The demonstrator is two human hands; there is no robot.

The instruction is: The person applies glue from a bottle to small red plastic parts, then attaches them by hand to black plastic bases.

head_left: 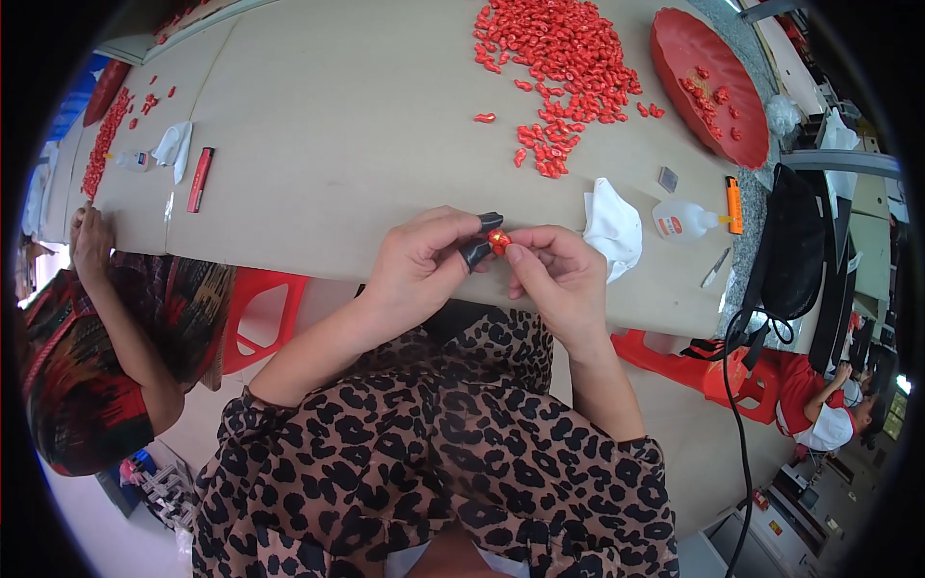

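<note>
Over the near edge of the table, my left hand and my right hand meet around a small red peanut-shaped piece with a gold mark. Black finger covers sit on my left thumb and forefinger, which pinch the piece from the left. My right thumb and forefinger press it from the other side. Beyond my hands lies a big heap of similar red peanut-shaped pieces. A crumpled white cloth rests just right of my right hand.
To the right are a red scalloped tray holding some pieces, a squeeze bottle, an orange cutter, a small grey block and a black bag. At left, a co-worker's hand touches a row of red pieces.
</note>
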